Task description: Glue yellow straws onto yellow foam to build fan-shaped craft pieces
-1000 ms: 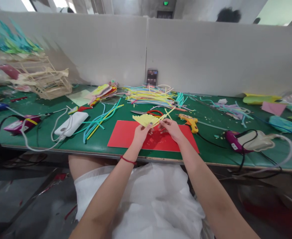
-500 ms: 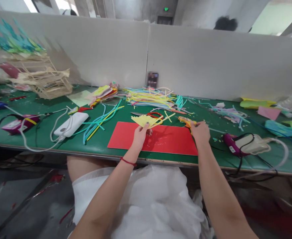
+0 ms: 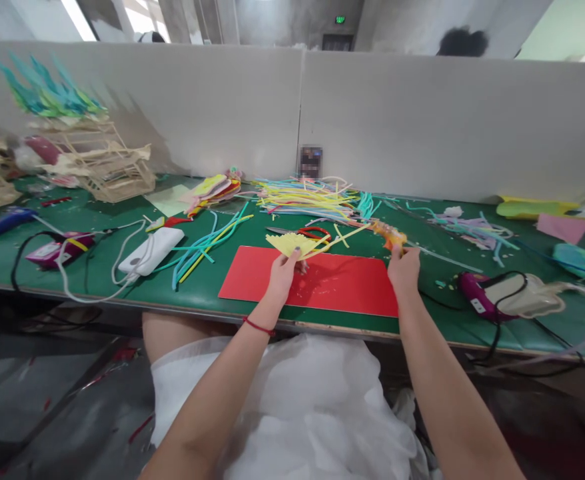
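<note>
My left hand is closed on a pale yellow fan-shaped piece with a scalloped edge, pinching it above the red board. Yellow strips stretch from the piece toward the right. In my closed right hand is an orange hot glue gun with a crusted tip, and a clear glue stick juts out behind it. Its tip is close to the far end of a yellow strip; whether they touch I cannot tell. Red-handled scissors lie just behind the yellow piece.
Behind lies a pile of coloured strips. At left are blue and yellow strips, a white power bank-like box with cables, and a stick frame. A purple-and-white device with a cord sits right. A grey partition closes the back.
My right hand has lifted the hot glue gun a little, and its tip has come up beside the yellow strip's end. My left hand keeps its hold. The view has shifted slightly.
</note>
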### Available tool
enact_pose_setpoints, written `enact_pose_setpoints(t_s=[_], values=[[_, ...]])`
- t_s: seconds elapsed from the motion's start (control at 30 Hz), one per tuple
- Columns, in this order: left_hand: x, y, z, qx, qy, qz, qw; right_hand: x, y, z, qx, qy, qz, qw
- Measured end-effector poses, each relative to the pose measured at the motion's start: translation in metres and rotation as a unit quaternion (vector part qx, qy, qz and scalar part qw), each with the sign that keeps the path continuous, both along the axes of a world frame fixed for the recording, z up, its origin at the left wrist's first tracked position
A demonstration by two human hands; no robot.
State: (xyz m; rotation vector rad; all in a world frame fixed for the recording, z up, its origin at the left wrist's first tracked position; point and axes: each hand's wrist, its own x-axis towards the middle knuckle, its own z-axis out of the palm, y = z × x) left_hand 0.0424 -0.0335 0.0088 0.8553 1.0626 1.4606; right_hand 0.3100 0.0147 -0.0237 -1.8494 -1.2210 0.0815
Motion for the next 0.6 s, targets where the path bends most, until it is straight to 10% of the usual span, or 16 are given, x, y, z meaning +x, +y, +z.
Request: enact_pose_setpoints(t_s=[0.33, 0.6], values=[[-0.001, 0.0, -0.001, -0.005, 0.011, -0.002, 1.0, -0.043, -0.023, 0.055, 0.193, 0.018, 0.032, 0.98], [-0.001, 0.003, -0.002, -0.013, 0.007, -0.008, 1.0, -0.082, -0.032, 0.024, 0.108, -0.035, 0.114, 0.987]])
